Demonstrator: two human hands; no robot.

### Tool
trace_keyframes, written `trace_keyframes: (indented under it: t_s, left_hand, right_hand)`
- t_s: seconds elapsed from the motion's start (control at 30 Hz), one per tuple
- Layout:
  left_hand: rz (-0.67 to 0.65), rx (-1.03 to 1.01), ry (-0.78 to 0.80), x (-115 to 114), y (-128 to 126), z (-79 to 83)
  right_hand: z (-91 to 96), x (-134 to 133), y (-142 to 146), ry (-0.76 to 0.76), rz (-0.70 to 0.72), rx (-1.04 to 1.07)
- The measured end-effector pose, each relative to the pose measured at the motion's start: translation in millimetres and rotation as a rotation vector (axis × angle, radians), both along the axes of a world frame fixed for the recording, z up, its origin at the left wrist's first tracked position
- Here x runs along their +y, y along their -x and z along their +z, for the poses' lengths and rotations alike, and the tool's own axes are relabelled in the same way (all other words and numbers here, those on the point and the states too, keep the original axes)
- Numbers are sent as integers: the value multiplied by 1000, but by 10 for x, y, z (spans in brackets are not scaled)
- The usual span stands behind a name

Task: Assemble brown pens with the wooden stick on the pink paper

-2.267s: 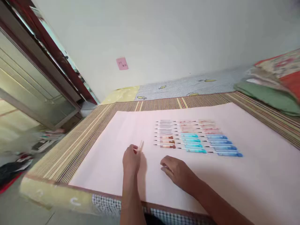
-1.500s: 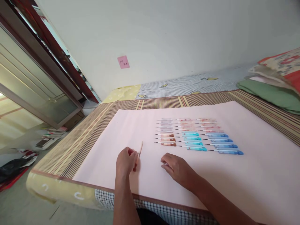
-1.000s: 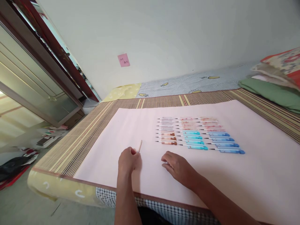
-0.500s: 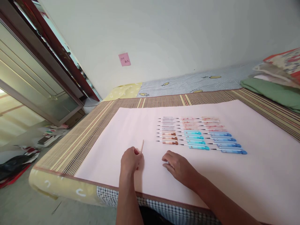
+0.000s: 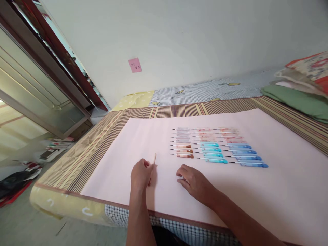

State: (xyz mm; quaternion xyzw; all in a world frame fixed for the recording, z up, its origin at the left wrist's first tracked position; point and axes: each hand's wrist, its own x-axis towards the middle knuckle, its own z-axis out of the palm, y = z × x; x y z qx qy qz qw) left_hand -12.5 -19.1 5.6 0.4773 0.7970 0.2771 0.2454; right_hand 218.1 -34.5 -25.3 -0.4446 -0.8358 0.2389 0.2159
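Observation:
My left hand (image 5: 140, 173) is closed around a thin pale stick (image 5: 154, 158), whose upper end points up and away from me. The stick's lower part is hidden by the fingers. My right hand (image 5: 192, 179) rests low over the pink sheet (image 5: 112, 171), its thumb and forefinger apart with nothing between them. Beyond it lie three columns of pen-like pieces, each with a slim white, dark-tipped rod alongside. Among them are brown barrels (image 5: 185, 156), turquoise barrels (image 5: 216, 161) and blue barrels (image 5: 253, 165), with grey and reddish ones (image 5: 205, 134) at the back.
The sheet lies on a striped mat (image 5: 84, 153) on a bed. Folded green cloth (image 5: 294, 102) and a patterned cushion (image 5: 312, 68) are at the right. A pink note (image 5: 135, 65) hangs on the wall. A glass-panelled door (image 5: 43, 85) stands at the left.
The view has shifted very slightly. My left hand has tilted a little, and the stick still sits in its fingers. My right hand has stayed nearly in place.

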Motion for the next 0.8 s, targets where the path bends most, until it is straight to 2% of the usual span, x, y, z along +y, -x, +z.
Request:
trace_keyframes:
  t_s: [0.1,0.17,0.27,0.33,0.5,0.67,0.8]
  left_hand:
    - [91,81,-180,18,-21,80]
    - [165,62,-330,41,-42,105]
    - [244,-175,-545,83,-102,86]
    - [245,-379,-625,111,-159,57]
    - [211,-659,-649,160,-290,22]
    - [184,-750,-621,165,-335,19]
    - [173,-772,-615,167,-337,1]
  right_hand:
    - [-24,-2,2,-23,3,20]
    - [-41,12,-13,-44,9,44]
    - [-61,83,-87,-121,-26,87]
    - [-82,161,-170,-224,-101,94]
    - [-204,339,-330,-450,-239,-99]
    - [-330,374,-312,-497,-282,-219]
    - [-348,373,-299,-493,-298,-227]
